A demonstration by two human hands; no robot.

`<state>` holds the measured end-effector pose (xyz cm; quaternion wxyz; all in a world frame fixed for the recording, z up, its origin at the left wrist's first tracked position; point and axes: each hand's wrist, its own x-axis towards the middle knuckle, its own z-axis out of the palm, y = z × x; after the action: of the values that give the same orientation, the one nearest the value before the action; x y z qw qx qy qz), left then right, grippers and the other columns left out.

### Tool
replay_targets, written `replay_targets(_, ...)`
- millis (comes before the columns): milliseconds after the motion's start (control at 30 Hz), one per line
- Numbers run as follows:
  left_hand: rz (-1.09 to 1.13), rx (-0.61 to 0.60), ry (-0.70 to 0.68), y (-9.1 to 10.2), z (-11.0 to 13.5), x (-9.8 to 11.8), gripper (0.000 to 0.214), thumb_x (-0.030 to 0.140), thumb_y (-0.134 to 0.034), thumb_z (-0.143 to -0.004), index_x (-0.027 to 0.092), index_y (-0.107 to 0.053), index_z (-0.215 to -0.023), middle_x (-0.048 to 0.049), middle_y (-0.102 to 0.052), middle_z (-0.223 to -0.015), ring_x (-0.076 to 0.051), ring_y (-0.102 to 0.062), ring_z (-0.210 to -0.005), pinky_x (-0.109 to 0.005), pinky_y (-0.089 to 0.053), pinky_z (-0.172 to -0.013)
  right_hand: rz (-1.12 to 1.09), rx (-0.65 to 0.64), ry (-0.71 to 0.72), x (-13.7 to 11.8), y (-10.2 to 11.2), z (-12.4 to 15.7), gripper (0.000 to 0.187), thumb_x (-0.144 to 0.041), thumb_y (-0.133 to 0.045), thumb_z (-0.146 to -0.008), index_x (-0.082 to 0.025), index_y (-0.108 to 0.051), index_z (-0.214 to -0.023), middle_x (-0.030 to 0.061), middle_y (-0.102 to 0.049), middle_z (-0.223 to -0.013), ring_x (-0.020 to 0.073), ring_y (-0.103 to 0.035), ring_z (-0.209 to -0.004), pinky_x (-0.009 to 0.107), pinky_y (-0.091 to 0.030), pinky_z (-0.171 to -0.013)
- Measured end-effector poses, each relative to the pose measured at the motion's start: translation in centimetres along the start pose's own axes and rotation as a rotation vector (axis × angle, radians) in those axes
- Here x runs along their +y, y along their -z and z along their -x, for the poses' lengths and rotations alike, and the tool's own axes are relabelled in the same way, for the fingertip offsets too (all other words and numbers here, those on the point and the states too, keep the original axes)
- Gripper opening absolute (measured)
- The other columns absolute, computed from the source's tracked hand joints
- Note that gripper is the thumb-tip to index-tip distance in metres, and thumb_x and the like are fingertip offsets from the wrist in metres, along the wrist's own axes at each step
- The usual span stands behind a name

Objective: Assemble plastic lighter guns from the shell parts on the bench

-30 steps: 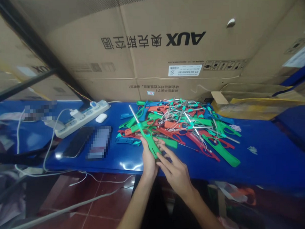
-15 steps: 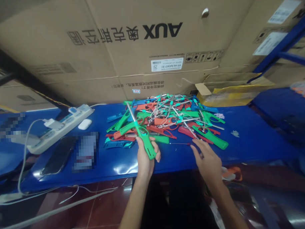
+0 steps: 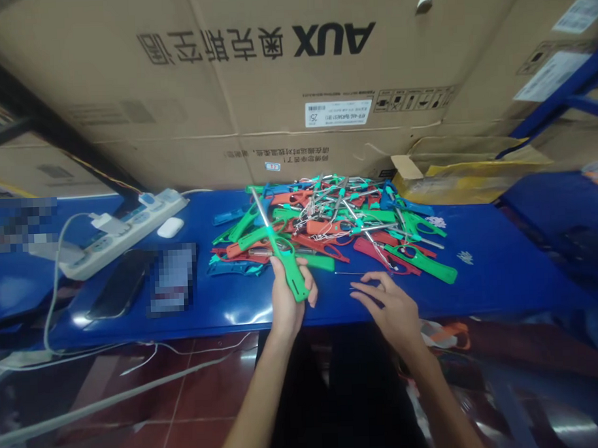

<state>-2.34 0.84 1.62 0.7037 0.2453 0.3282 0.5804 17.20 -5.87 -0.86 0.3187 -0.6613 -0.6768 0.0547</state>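
My left hand is wrapped round a green long-nosed gas lighter, its metal tube pointing up and away. Over the table edge, my right hand has thumb and index finger close together, with a tiny pale sliver at their tips that is too small to name. Just beyond those fingers a thin metal rod lies on the blue table; the hand covers its right end. Behind both hands spreads a heap of gas lighters in green, red, orange and blue, including a green lighter at its right front.
Left on the table are a power strip, a white case, a dark phone and a blurred-out device. Small white pieces lie at right. An open carton stands behind; large cardboard backs the table.
My right hand has moved left and toward me, away from the rod's right end. The left hand still holds the green lighter. The whole view has shifted slightly.
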Motion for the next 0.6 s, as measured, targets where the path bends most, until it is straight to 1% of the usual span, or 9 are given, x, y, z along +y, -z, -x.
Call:
replay_targets(67,-0.013,-0.009,-0.003,0.0,0.0,-0.1,0.065,0.079,-0.046,-0.092,0.016,-0.063,-0.091,0.0050,-0.049,-0.050,-0.012,-0.043,-0.032,-0.022,-0.035,-0.030,-0.019,-0.033,-0.044,-0.2,0.0,-0.2,0.029,-0.043,-0.057,-0.101,-0.032,-0.081,-0.090,0.0014,-0.074,-0.101,0.0169,-0.068,-0.074,0.032,-0.048,-0.067)
replay_targets(133,-0.023,-0.019,-0.011,0.0,0.0,-0.2,0.065,0.079,-0.046,-0.091,0.017,-0.063,-0.092,0.0052,-0.049,-0.050,-0.011,-0.043,-0.032,-0.022,-0.035,-0.030,-0.084,-0.063,-0.075,-0.8,0.0,-0.6,0.027,-0.040,-0.057,-0.100,-0.029,-0.079,-0.088,0.0020,-0.074,-0.100,0.0188,-0.069,-0.079,0.032,-0.048,-0.070)
replay_targets(200,-0.030,-0.023,-0.013,0.0,-0.1,-0.2,0.065,0.080,-0.047,-0.090,0.017,-0.062,-0.091,0.0053,-0.049,-0.050,-0.011,-0.043,-0.032,-0.022,-0.034,-0.031,-0.254,-0.072,-0.086,-2.0,-0.3,-1.1,0.023,-0.036,-0.058,-0.100,-0.027,-0.076,-0.090,0.0032,-0.074,-0.102,0.0208,-0.070,-0.087,0.032,-0.049,-0.076)
replay_targets(267,-0.025,-0.011,-0.016,0.0,-0.2,-0.2,0.063,0.080,-0.048,-0.090,0.018,-0.059,-0.086,0.0050,-0.049,-0.050,-0.012,-0.045,-0.033,-0.022,-0.035,-0.033,-0.496,-0.060,-0.087,-3.8,-1.1,-1.7,0.019,-0.034,-0.057,-0.100,-0.026,-0.072,-0.093,0.0043,-0.075,-0.102,0.0218,-0.070,-0.094,0.033,-0.050,-0.082)
replay_targets(300,-0.013,0.000,-0.028,-0.1,-0.2,-0.2,0.062,0.079,-0.049,-0.090,0.019,-0.058,-0.083,0.0049,-0.049,-0.049,-0.012,-0.046,-0.034,-0.022,-0.036,-0.034,-0.611,-0.054,-0.088,-4.7,-1.6,-2.0,0.018,-0.034,-0.057,-0.101,-0.025,-0.071,-0.094,0.0046,-0.075,-0.099,0.0219,-0.069,-0.094,0.033,-0.051,-0.084)
replay_targets(333,0.003,0.018,-0.052,-0.2,-0.3,-0.2,0.061,0.078,-0.049,-0.091,0.019,-0.056,-0.080,0.0048,-0.048,-0.048,-0.012,-0.046,-0.036,-0.022,-0.037,-0.036,-0.658,-0.051,-0.076,-5.5,-2.1,-2.3,0.019,-0.035,-0.056,-0.101,-0.025,-0.070,-0.093,0.0043,-0.075,-0.096,0.0214,-0.069,-0.093,0.034,-0.051,-0.086)
replay_targets(400,0.028,0.073,-0.132,-0.4,-0.3,-0.2,0.058,0.076,-0.051,-0.092,0.019,-0.055,-0.076,0.0043,-0.047,-0.047,-0.012,-0.047,-0.039,-0.021,-0.038,-0.039,-0.688,-0.073,-0.046,-6.7,-3.2,-2.9,0.021,-0.035,-0.054,-0.102,-0.024,-0.068,-0.091,0.0034,-0.074,-0.090,0.0202,-0.069,-0.089,0.033,-0.052,-0.086)
replay_targets(500,0.027,0.159,-0.253,-0.6,-0.2,-0.3,0.057,0.073,-0.053,-0.092,0.019,-0.055,-0.075,0.0034,-0.049,-0.050,-0.011,-0.047,-0.044,-0.020,-0.038,-0.043,-0.691,-0.158,0.009,-7.1,-4.0,-3.5,0.020,-0.035,-0.055,-0.102,-0.023,-0.067,-0.092,0.0010,-0.072,-0.084,0.0165,-0.066,-0.076,0.027,-0.052,-0.074)
replay_targets(600,0.037,0.192,-0.271,-0.6,-0.2,-0.5,0.057,0.074,-0.059,-0.089,0.019,-0.053,-0.073,0.0035,-0.049,-0.056,-0.010,-0.046,-0.048,-0.020,-0.039,-0.046,-0.686,-0.227,0.065,-6.9,-4.0,-3.6,0.017,-0.032,-0.058,-0.101,-0.023,-0.067,-0.092,-0.0001,-0.071,-0.084,0.0142,-0.064,-0.073,0.024,-0.049,-0.071)
